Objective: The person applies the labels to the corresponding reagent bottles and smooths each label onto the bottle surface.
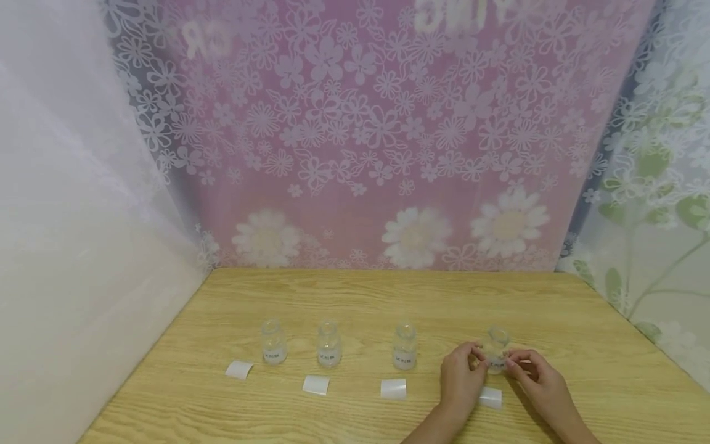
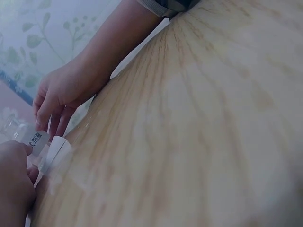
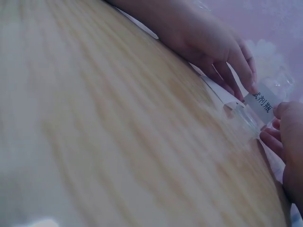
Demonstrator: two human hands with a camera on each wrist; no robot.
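A clear glass bottle (image 1: 496,346) stands upright at the right of the row, between both hands. Across its lower front lies a white label (image 3: 260,105) with dark printed characters. My left hand (image 1: 461,375) pinches the label's left end against the bottle, thumb toward me. At the opposite end, my right hand (image 1: 540,385) pinches the label with thumb and curled fingers. Both hands hide parts of the bottle's sides. Just in front, a small white slip (image 1: 490,398) lies on the table, partly behind my left hand.
Three similar labelled bottles stand to the left: the near one (image 1: 405,346), the middle one (image 1: 330,344) and the far one (image 1: 273,343). White slips (image 1: 393,388) lie before them on the wood-grain table (image 1: 344,296). Patterned curtains (image 1: 360,154) enclose the table's back and sides.
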